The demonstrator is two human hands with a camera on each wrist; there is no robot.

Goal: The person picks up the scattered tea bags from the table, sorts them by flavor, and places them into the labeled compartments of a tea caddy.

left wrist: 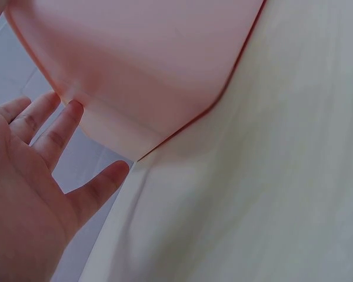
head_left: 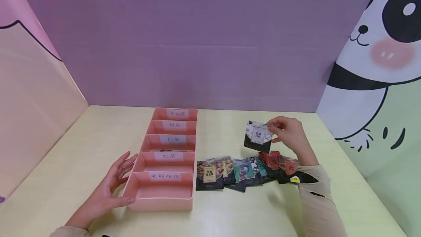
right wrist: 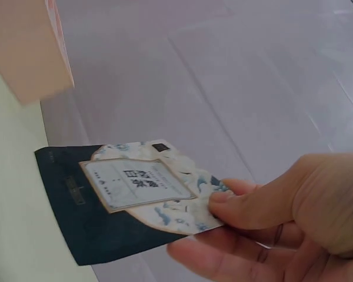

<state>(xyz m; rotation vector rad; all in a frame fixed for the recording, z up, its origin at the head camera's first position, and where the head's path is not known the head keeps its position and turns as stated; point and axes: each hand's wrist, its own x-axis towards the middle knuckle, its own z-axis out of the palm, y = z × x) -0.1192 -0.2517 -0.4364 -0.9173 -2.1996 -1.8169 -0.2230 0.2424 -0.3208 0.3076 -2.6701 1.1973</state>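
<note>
My right hand (head_left: 290, 134) pinches a white and dark tea sachet (head_left: 257, 136) by one edge, raised above the table. In the right wrist view the thumb lies on the printed face of the sachet (right wrist: 138, 188), which reads as white tea. My left hand (head_left: 112, 189) is at the near left corner of a pink divided box (head_left: 161, 204), thumb at its front corner and fingers spread along the side. Each of its several compartments carries a Chinese tea label. A dark edge of a sachet (head_left: 171, 150) shows in the white tea compartment.
Right of the box, overlapping sachets lie in a row: brown oolong ones (head_left: 209, 178), teal ones (head_left: 240, 173) and red ones (head_left: 289, 164). The right forearm passes over the row's right end. A purple backdrop (head_left: 204, 46) stands behind the table, with printed panels either side.
</note>
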